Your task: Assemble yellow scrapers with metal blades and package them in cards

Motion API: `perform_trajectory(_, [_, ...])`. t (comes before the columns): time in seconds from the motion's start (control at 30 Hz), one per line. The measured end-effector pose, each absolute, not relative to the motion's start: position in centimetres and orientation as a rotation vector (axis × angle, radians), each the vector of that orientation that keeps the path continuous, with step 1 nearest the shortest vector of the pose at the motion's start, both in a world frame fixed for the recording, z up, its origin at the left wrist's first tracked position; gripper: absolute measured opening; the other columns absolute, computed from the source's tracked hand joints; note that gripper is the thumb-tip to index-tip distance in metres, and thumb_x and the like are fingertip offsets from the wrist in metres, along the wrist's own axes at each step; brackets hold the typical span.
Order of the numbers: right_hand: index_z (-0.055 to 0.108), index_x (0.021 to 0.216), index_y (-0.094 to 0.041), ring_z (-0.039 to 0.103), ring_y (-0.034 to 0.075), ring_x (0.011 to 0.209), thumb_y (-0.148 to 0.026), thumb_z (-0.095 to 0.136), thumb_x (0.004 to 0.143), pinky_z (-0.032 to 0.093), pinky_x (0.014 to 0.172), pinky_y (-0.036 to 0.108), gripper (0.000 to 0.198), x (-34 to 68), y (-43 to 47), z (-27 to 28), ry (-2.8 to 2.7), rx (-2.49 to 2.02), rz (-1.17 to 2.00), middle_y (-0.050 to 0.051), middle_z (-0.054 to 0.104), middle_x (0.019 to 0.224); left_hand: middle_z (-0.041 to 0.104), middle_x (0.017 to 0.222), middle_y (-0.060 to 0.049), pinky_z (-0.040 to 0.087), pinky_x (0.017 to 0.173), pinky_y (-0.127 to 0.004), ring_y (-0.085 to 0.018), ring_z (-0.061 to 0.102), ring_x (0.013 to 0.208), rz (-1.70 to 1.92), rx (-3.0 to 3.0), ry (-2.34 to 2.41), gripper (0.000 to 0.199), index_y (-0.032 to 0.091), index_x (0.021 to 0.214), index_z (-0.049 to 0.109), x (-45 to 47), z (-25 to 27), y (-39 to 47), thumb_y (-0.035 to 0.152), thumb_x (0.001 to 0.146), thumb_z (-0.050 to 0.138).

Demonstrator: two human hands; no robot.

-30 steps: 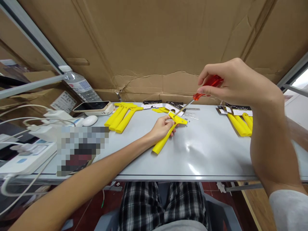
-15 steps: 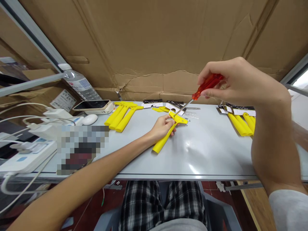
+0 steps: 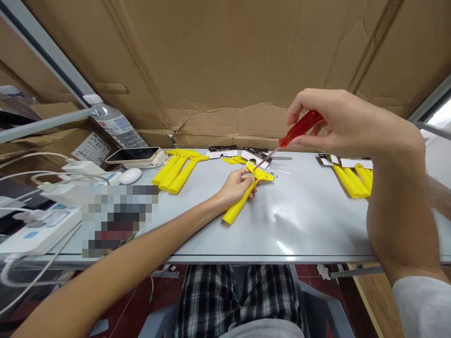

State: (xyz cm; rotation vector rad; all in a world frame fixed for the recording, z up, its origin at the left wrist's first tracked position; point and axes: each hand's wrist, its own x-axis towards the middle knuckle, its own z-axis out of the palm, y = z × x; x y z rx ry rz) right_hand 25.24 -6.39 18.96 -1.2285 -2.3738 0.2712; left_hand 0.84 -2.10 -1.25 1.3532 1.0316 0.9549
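Observation:
My left hand (image 3: 235,188) is closed round the neck of a yellow plastic scraper (image 3: 240,206), its T-shaped head tilted up and its handle pointing toward me. My right hand (image 3: 338,119) grips a screwdriver with a clear red handle (image 3: 301,130). The screwdriver's shaft slants down to the left, and its tip meets the scraper head near one end. Just beyond the head lie several tiny screws (image 3: 275,177) and some thin metal strips (image 3: 281,168). Behind my left hand are flat yellow pieces (image 3: 234,160) and black-and-white cards (image 3: 222,151).
Several yellow scrapers (image 3: 183,173) rest at left; more yellow handles (image 3: 349,182) with cards lie at right. Further left are a phone (image 3: 134,155), a white mouse (image 3: 130,176), a water bottle (image 3: 116,123) and a power strip (image 3: 45,230) with cables. Cardboard (image 3: 225,61) walls the back.
The fingers of my right hand have shifted slightly on the screwdriver handle, which appears turned a little. My left hand and the scraper keep nearly the same place.

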Motion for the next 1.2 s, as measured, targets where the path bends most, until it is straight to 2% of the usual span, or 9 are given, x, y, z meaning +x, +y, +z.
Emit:
perform_trajectory(0.17, [0.072, 0.106, -0.033, 0.074, 0.023, 0.095, -0.058, 0.081, 0.082, 0.055, 0.075, 0.040, 0.036, 24.94, -6.28, 18.97, -2.370, -1.255, 0.162, 0.000, 0.077, 0.105, 0.078, 0.097, -0.009, 0.055, 0.051, -0.024, -0.012, 0.066, 0.061, 0.960, 1.346, 1.032, 0.014, 0.014, 0.109, 0.064, 0.80, -1.34, -2.09, 0.019, 0.096, 0.064])
perform_trajectory(0.27, [0.074, 0.104, -0.033, 0.073, 0.024, 0.093, -0.062, 0.083, 0.078, 0.053, 0.074, 0.040, 0.040, 25.03, -6.15, 18.93, -2.342, -1.273, 0.177, 0.001, 0.077, 0.101, 0.077, 0.099, -0.010, 0.055, 0.050, -0.025, -0.012, 0.066, 0.061, 0.947, 1.347, 1.048, 0.012, 0.014, 0.110, 0.064, 0.86, -1.19, -2.19, 0.016, 0.099, 0.060])
perform_trajectory(0.43, [0.073, 0.109, -0.033, 0.073, 0.023, 0.093, -0.061, 0.085, 0.076, 0.054, 0.071, 0.039, 0.045, 25.27, -6.29, 19.01, -2.368, -1.260, 0.269, 0.001, 0.077, 0.109, 0.077, 0.098, -0.010, 0.055, 0.051, -0.023, -0.011, 0.065, 0.060, 0.933, 1.349, 1.069, 0.012, 0.013, 0.111, 0.063, 0.96, -0.87, -2.33, 0.013, 0.102, 0.054])
perform_trajectory(0.67, [0.073, 0.102, -0.030, 0.072, 0.019, 0.089, -0.057, 0.076, 0.087, 0.054, 0.071, 0.038, 0.031, 24.78, -6.77, 19.10, -2.370, -1.231, 0.059, 0.000, 0.077, 0.101, 0.077, 0.098, -0.011, 0.056, 0.051, -0.024, -0.011, 0.066, 0.061, 0.931, 1.344, 1.076, 0.014, 0.012, 0.113, 0.063, 1.11, -0.68, -2.39, 0.012, 0.103, 0.053])
perform_trajectory(0.8, [0.070, 0.097, -0.025, 0.072, 0.018, 0.087, -0.060, 0.072, 0.092, 0.053, 0.071, 0.036, 0.035, 24.76, -6.33, 18.90, -2.379, -1.239, 0.028, 0.002, 0.076, 0.097, 0.076, 0.099, -0.011, 0.055, 0.050, -0.024, -0.012, 0.066, 0.061, 0.938, 1.347, 1.055, 0.014, 0.011, 0.112, 0.064, 1.05, -0.90, -2.32, 0.013, 0.102, 0.054])
perform_trajectory(0.9, [0.071, 0.102, -0.025, 0.073, 0.020, 0.091, -0.061, 0.075, 0.090, 0.054, 0.072, 0.035, 0.039, 25.08, -6.11, 18.81, -2.412, -1.229, 0.060, 0.004, 0.077, 0.101, 0.077, 0.098, -0.010, 0.055, 0.050, -0.025, -0.012, 0.066, 0.060, 0.943, 1.344, 1.053, 0.013, 0.012, 0.110, 0.063, 0.96, -1.07, -2.22, 0.014, 0.101, 0.055])
perform_trajectory(1.03, [0.066, 0.110, -0.026, 0.073, 0.016, 0.092, -0.052, 0.078, 0.089, 0.056, 0.072, 0.033, 0.035, 25.45, -6.26, 18.86, -2.488, -1.179, 0.093, 0.000, 0.077, 0.112, 0.077, 0.097, -0.010, 0.055, 0.050, -0.024, -0.011, 0.065, 0.058, 0.949, 1.333, 1.048, 0.012, 0.012, 0.111, 0.064, 0.91, -1.19, -2.09, 0.014, 0.101, 0.056])
perform_trajectory(1.2, [0.070, 0.110, -0.026, 0.072, 0.018, 0.091, -0.054, 0.078, 0.089, 0.054, 0.071, 0.034, 0.036, 25.25, -6.25, 18.90, -2.457, -1.229, 0.107, 0.003, 0.076, 0.108, 0.077, 0.096, -0.010, 0.055, 0.051, -0.024, -0.012, 0.066, 0.061, 0.959, 1.333, 1.069, 0.012, 0.012, 0.109, 0.064, 0.94, -1.05, -2.16, 0.013, 0.101, 0.057])
